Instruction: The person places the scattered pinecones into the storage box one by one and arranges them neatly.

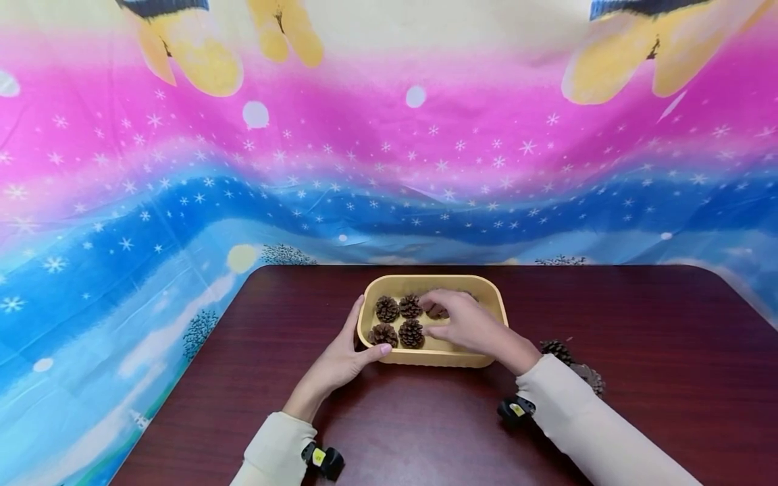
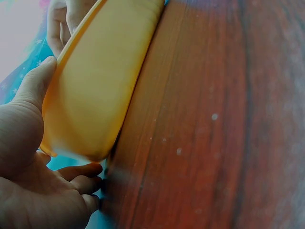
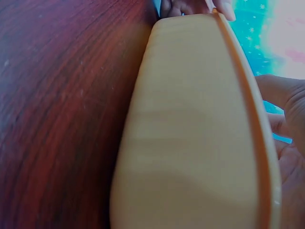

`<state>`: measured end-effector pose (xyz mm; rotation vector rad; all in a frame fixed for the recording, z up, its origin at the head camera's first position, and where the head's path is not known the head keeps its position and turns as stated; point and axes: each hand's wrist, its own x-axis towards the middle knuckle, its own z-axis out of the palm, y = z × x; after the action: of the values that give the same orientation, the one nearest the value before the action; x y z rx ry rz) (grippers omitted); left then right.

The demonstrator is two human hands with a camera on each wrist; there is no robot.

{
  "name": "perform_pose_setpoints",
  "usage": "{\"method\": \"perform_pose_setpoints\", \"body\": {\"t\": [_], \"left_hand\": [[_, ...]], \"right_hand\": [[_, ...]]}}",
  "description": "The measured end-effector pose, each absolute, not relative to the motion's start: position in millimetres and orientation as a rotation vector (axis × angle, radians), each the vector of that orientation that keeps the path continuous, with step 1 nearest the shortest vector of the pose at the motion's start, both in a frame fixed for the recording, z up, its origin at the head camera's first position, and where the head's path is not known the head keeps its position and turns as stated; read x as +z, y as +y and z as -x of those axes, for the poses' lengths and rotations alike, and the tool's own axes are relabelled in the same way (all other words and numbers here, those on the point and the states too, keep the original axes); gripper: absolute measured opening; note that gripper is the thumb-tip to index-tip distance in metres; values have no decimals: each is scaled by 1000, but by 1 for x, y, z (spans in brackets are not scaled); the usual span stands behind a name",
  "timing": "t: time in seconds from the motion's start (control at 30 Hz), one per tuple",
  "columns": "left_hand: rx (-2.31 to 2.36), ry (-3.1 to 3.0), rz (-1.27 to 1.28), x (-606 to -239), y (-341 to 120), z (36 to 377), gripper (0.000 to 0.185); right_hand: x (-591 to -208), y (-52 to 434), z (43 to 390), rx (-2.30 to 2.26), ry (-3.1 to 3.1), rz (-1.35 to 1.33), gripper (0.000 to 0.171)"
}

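A yellow plastic box (image 1: pixel 437 358) stands on the table with several brown pine cones inside. Four-sided with rounded corners, it has its left end in my left hand (image 1: pixel 337 361), thumb over the near rim and forefinger along the end. Over the box reaches my right hand (image 1: pixel 464 324), its thumb and fingers spread apart. Those fingertips are close beside a pine cone (image 1: pixel 410 306) at the back and another pine cone (image 1: pixel 411 334) in front. A further pine cone (image 1: pixel 436 312) lies partly hidden under the right hand. In the right wrist view the box wall (image 3: pixel 190 119) blocks the cones.
More pine cones (image 1: pixel 556 349) lie on the dark red-brown table (image 1: pixel 292 317) to the right of the box, partly behind the right sleeve (image 1: pixel 571 405). A printed cloth (image 1: pixel 389 148) with snowflakes hangs behind the table's far edge and along its left side.
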<state>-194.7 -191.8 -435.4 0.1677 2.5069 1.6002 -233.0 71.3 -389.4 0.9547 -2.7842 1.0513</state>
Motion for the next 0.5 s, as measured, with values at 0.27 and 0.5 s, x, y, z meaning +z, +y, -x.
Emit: {"method": "perform_pose_setpoints", "body": {"t": [0.27,0.5], "left_hand": [[1593,2512,-160,-434,-192,194,111],[1597,2512,-165,-435,-192,194,111]], "right_hand": [[-383,86,226,987,-2683,-968,34],[-378,98,223,940,-2656,-954,34]]}}
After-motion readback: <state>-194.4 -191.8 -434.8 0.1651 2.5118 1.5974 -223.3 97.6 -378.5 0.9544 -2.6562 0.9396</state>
